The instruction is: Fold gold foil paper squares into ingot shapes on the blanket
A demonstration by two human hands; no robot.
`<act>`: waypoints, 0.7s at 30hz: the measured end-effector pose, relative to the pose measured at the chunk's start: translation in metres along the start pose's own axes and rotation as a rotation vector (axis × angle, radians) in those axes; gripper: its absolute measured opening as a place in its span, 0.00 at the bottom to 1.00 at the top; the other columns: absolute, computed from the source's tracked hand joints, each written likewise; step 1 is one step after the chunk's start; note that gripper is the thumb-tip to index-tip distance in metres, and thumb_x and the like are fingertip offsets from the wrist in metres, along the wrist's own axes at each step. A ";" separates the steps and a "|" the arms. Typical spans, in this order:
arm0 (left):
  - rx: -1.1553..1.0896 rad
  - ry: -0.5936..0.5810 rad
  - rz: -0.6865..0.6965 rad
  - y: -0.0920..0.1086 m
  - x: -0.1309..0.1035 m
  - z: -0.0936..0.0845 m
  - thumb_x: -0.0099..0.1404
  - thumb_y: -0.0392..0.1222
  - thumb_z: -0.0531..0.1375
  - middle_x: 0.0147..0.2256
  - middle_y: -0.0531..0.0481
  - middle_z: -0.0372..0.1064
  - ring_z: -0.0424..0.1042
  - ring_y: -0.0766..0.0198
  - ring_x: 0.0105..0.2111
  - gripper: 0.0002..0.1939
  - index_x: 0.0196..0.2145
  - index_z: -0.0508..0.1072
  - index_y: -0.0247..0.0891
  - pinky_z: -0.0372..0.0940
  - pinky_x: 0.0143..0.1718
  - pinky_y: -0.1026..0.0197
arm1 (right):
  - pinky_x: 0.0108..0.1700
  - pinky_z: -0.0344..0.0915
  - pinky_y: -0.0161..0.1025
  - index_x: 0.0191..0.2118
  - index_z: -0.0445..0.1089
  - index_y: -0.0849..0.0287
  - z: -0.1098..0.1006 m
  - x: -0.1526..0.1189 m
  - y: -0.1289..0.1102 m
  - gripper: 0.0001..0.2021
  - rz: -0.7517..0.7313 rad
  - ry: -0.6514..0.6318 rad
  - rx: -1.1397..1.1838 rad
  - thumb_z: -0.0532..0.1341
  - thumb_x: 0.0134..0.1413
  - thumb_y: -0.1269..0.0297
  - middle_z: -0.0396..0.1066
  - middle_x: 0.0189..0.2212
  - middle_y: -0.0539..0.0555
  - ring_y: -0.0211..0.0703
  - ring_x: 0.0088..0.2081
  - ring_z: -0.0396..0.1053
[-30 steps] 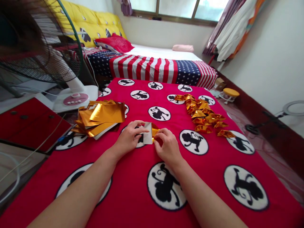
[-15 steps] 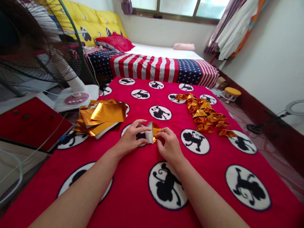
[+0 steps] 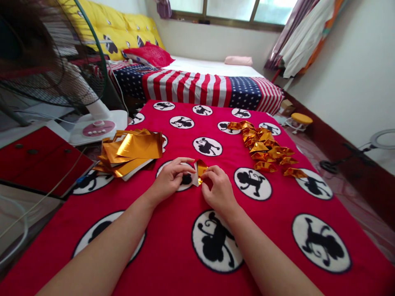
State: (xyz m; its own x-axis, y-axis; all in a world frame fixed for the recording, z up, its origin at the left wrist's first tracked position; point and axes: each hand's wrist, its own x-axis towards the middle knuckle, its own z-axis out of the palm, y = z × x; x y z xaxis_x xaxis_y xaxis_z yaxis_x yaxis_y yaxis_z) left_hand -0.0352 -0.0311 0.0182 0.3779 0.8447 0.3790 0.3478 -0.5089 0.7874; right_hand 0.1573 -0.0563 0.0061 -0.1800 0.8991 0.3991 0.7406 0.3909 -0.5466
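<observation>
A small piece of gold foil paper point(image 3: 201, 168), partly folded, stands on the red cloth between my hands, its pale underside turned left. My right hand point(image 3: 218, 186) pinches its right side between thumb and bent fingers. Just left of the paper is my left hand point(image 3: 169, 179), with its fingers stretched toward the pale flap and its thumb apart. Its fingertips are at the flap's upper edge; whether they touch it I cannot tell. A loose stack of flat gold foil sheets point(image 3: 140, 146) lies farther left. On the right sits a group of folded gold paper ingots point(image 3: 261, 146).
The red cloth point(image 3: 166, 255) with round monkey prints covers the surface under my hands. At the left a fan point(image 3: 97, 127) stands beside a red-topped cabinet point(image 3: 40, 152). Beyond the far edge is a bed point(image 3: 197, 84); a yellow stool point(image 3: 301, 119) stands at the right.
The pale flap has tilted and narrowed toward the gold side. My left hand's fingers have straightened, and its thumb has drawn back from the flap. My right hand keeps its pinch.
</observation>
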 end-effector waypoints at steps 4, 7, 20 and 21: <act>0.161 0.014 0.074 -0.004 0.000 0.005 0.60 0.27 0.55 0.54 0.45 0.65 0.69 0.60 0.49 0.19 0.45 0.77 0.42 0.66 0.52 0.54 | 0.46 0.63 0.44 0.34 0.71 0.57 0.000 0.000 0.000 0.08 -0.001 0.005 0.004 0.59 0.47 0.76 0.68 0.39 0.56 0.48 0.42 0.65; 0.292 0.045 0.138 -0.004 0.000 0.004 0.61 0.31 0.59 0.55 0.47 0.64 0.67 0.58 0.51 0.14 0.41 0.78 0.44 0.66 0.50 0.55 | 0.46 0.63 0.44 0.34 0.71 0.57 0.000 0.000 -0.001 0.08 0.004 0.008 0.009 0.59 0.48 0.75 0.68 0.39 0.56 0.48 0.42 0.65; 0.512 -0.207 0.376 0.005 -0.001 -0.004 0.67 0.41 0.58 0.39 0.51 0.77 0.70 0.62 0.46 0.08 0.38 0.78 0.45 0.57 0.52 0.55 | 0.45 0.63 0.43 0.32 0.74 0.56 0.000 -0.001 0.004 0.05 0.025 0.027 0.084 0.62 0.51 0.73 0.69 0.37 0.53 0.46 0.41 0.67; 0.510 -0.220 0.370 0.005 -0.001 -0.004 0.67 0.42 0.58 0.39 0.50 0.77 0.70 0.62 0.45 0.08 0.38 0.78 0.45 0.58 0.51 0.55 | 0.45 0.63 0.43 0.32 0.74 0.56 0.000 -0.001 0.005 0.05 0.028 0.027 0.088 0.62 0.51 0.73 0.69 0.37 0.53 0.46 0.41 0.67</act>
State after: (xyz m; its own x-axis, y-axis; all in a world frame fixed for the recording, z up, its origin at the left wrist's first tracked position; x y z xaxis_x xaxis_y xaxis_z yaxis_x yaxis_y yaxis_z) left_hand -0.0373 -0.0340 0.0237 0.6980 0.5731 0.4294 0.5031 -0.8192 0.2755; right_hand 0.1610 -0.0558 0.0033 -0.1418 0.9048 0.4016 0.6849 0.3826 -0.6201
